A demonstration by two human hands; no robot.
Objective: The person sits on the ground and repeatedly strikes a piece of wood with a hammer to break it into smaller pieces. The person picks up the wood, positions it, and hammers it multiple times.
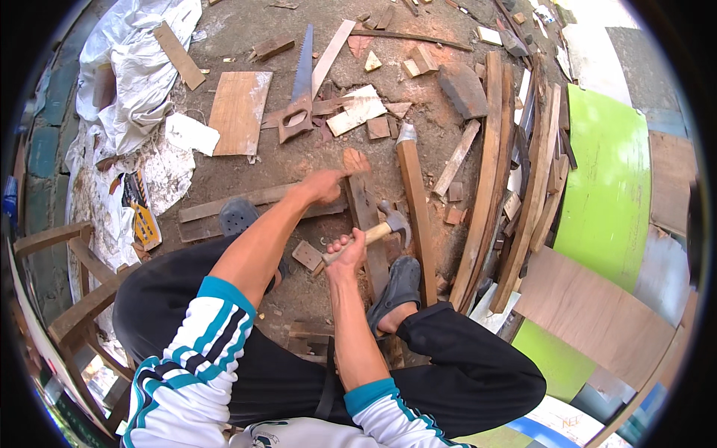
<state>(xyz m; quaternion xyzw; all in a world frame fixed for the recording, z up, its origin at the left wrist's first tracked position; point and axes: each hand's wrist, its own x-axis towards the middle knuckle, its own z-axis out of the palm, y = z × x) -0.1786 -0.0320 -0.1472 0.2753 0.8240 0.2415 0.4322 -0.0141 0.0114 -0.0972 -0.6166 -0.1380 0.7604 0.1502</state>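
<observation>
My right hand (346, 251) grips a claw hammer (378, 232) by its light wooden handle, with the metal head pointing to the right. My left hand (323, 187) is closed, its fingertips at the left edge of a dark wooden plank (363, 200); whatever it pinches is hidden. That plank runs away from me between my feet and the far rubble. A horizontal beam (261, 196) reaches the plank from the left. Just right of the plank lies a squared post (414, 201). A small holed wood block (307, 255) rests on the ground left of my right hand.
A handsaw (302, 82) lies ahead beside a flat board (240, 112). Long timbers (487, 179) are stacked on the right, near a green panel (603, 187). White sacking (134, 67) and a wooden frame (82, 284) stand left. My grey clog (396, 291) touches the plank area.
</observation>
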